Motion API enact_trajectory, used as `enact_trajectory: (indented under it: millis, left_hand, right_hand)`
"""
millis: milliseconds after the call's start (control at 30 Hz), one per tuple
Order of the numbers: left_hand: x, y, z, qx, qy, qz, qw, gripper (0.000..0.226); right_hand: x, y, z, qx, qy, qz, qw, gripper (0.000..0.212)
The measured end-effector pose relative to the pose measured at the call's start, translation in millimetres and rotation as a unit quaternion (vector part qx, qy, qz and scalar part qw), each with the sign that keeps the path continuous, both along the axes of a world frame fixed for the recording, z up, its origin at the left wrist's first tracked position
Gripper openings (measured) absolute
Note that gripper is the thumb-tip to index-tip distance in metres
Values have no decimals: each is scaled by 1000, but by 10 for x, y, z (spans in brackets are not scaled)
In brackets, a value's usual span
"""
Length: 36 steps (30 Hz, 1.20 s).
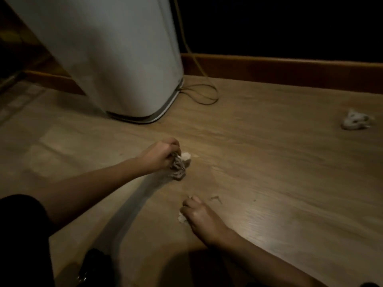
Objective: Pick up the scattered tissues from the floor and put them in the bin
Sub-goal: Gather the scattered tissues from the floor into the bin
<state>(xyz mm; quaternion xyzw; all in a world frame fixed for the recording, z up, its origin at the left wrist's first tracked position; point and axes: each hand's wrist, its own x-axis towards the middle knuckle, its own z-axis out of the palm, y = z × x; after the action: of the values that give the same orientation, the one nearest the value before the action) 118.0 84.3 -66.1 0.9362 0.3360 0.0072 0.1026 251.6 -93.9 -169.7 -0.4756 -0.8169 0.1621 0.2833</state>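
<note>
Your left hand (160, 155) at frame centre, forearm stretching in from lower left, fingers (173, 146) curled tight, knuckles up. Your right hand (198, 214) lower centre, forearm entering from lower right, fingers bunched into loose fist, back of hand facing up.

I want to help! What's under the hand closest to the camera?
A bit of white tissue pokes out beneath the right hand. The rest is covered by the grip.
</note>
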Motion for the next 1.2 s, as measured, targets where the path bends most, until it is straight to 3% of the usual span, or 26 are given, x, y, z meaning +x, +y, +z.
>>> enact_trajectory:
  millis: [100, 200, 300, 400, 600, 733, 867, 967, 1100, 1200]
  left_hand:
    - [828, 10, 43, 12, -21, -69, 997, 23]
    - [1784, -81, 82, -4, -57, -129, 990, 24]
    - [2781, -283, 148, -20, -93, -176, 980, 21]
    - [3691, -553, 265, -29, -111, -184, 976, 24]
    - [4979, -738, 260, -40, -91, -114, 988, 17]
    - [5458, -554, 49, -45, -80, -49, 995, 10]
    - [5628, -493, -271, -34, -40, -53, 997, 22]
    - [5626, -420, -528, -82, -41, -45, 995, 19]
    - [5583, -401, -670, -98, -98, -55, 989, 27]
    - [5511, -403, -673, -96, -127, -76, 984, 23]
  right_hand:
    - [725, -90, 72, -14, 21, -131, 991, 18]
    - [1586, -308, 149, -30, 38, -289, 956, 11]
    - [2466, -630, 300, -54, 42, -431, 900, 12]
    - [3319, -973, 530, -56, 72, -570, 816, 12]
    - [4693, -1121, 1001, -42, 49, -694, 717, 9]
    - [5370, -665, 1056, -49, 82, -699, 709, 12]
    - [5785, -9, 1016, -21, 156, -720, 676, 13]
    - [5900, 461, 942, -19, 175, -705, 687, 15]
    - [6035, 845, 717, -79, 108, -676, 724, 20]
    - [6016, 901, 464, -151, 1, -643, 751, 23]
